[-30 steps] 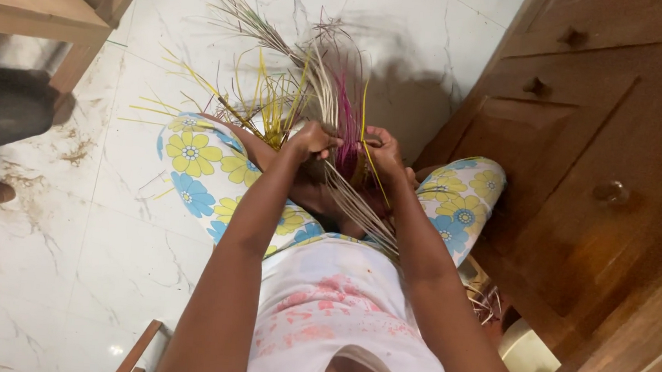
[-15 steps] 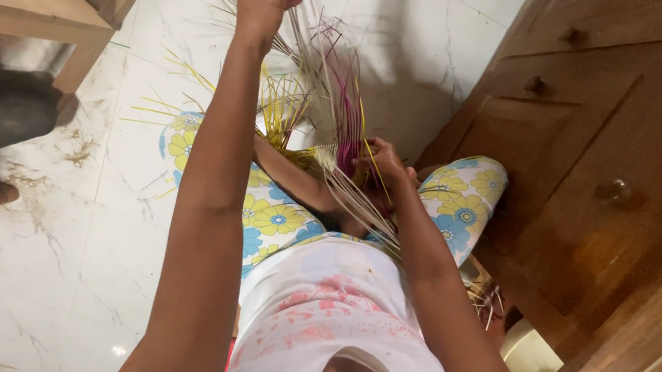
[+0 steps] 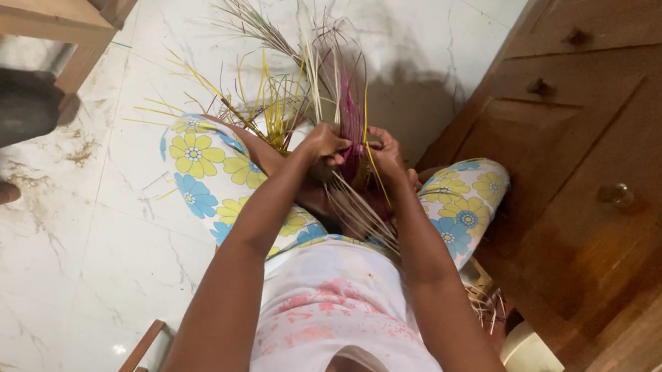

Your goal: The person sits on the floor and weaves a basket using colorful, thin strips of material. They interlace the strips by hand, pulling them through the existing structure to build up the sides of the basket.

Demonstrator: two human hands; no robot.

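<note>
Reed strips (image 3: 331, 84), thin, stiff and flat, in pale straw, yellow and magenta, stand as a bundle over the lap, long axis running away from the body, loose tips fanning toward the white marble floor (image 3: 66, 252). Left hand (image 3: 323, 142) and right hand (image 3: 385, 147) sit side by side at its waist, fingers clamped on the strips. Pale ends trail back toward the flowered trousers (image 3: 206, 172), beside a dark wooden cabinet (image 3: 586, 151).
</note>
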